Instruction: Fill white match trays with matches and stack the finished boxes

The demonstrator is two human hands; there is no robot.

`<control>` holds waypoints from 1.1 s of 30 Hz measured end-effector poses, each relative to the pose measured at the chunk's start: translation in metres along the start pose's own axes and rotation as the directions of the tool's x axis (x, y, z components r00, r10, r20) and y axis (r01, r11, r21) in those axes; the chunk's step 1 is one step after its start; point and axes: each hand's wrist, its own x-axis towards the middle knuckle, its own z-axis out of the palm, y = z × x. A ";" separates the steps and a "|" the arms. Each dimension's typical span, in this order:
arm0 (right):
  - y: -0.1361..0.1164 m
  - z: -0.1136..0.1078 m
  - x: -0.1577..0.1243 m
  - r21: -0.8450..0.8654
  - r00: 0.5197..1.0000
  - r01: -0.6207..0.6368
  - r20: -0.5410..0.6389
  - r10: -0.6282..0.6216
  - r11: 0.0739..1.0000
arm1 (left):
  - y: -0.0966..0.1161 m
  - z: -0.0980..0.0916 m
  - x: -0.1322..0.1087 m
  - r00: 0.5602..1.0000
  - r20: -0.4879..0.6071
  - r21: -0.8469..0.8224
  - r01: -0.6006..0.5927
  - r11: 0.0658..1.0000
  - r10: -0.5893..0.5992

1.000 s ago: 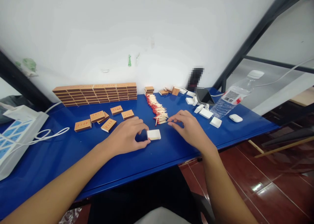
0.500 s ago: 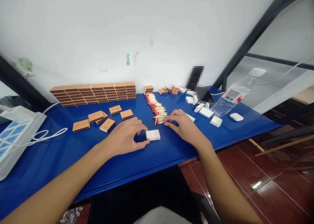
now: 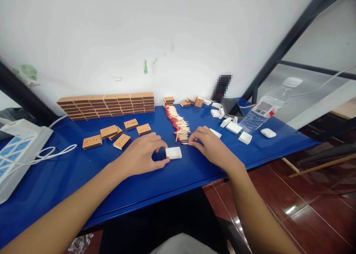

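Note:
On the blue table (image 3: pixel 69 172) lies a small white matchbox tray (image 3: pixel 174 152). My left hand (image 3: pixel 141 154) holds its left end between thumb and forefinger. My right hand (image 3: pixel 207 142) rests beside the near end of a long row of red-tipped matches (image 3: pixel 177 123), its fingertips pinched together at the matches; what they grip is too small to see. Several loose brown matchboxes (image 3: pixel 114 133) lie left of my left hand.
A long stack of brown matchboxes (image 3: pixel 107 105) lines the wall. White empty trays (image 3: pixel 233 128), a phone (image 3: pixel 232 107), a lying water bottle (image 3: pixel 264 107) and an earbud case (image 3: pixel 268 132) sit right. A white power strip (image 3: pixel 16 150) with cables lies far left.
My right hand shifted slightly along the near end of the match row, its fingers closing at the matches. My left hand and the white tray stayed put.

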 end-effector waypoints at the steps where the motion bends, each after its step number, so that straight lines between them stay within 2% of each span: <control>1: 0.000 0.000 -0.001 -0.003 1.000 -0.001 0.004 0.001 1.000 | 0.000 0.000 0.000 1.000 -0.001 -0.001 -0.001 1.000 0.001; 7: 0.003 0.000 -0.003 -0.020 0.999 0.032 -0.010 -0.033 0.999 | 0.000 0.000 0.001 1.000 -0.005 -0.004 -0.003 1.000 0.003; 14: -0.003 0.000 -0.003 -0.009 0.999 -0.020 0.031 0.021 1.000 | -0.001 0.000 -0.001 1.000 -0.014 0.001 -0.007 1.000 0.007; 18: -0.014 -0.004 -0.006 0.006 1.000 -0.021 0.005 0.021 1.000 | -0.002 0.001 -0.001 1.000 -0.022 0.001 -0.014 1.000 0.014; 23: -0.040 -0.009 -0.011 0.053 0.999 0.041 0.004 -0.041 0.998 | 0.000 0.001 -0.001 0.999 -0.034 0.000 -0.019 1.000 0.019; 28: -0.062 0.000 -0.010 0.040 0.996 0.079 0.031 -0.081 0.996 | 0.000 0.000 -0.001 0.998 -0.050 -0.004 -0.034 0.999 0.034; 33: -0.064 0.011 -0.006 -0.058 0.996 0.083 0.029 -0.081 0.995 | 0.000 0.002 -0.001 0.997 -0.063 -0.003 -0.052 0.999 0.051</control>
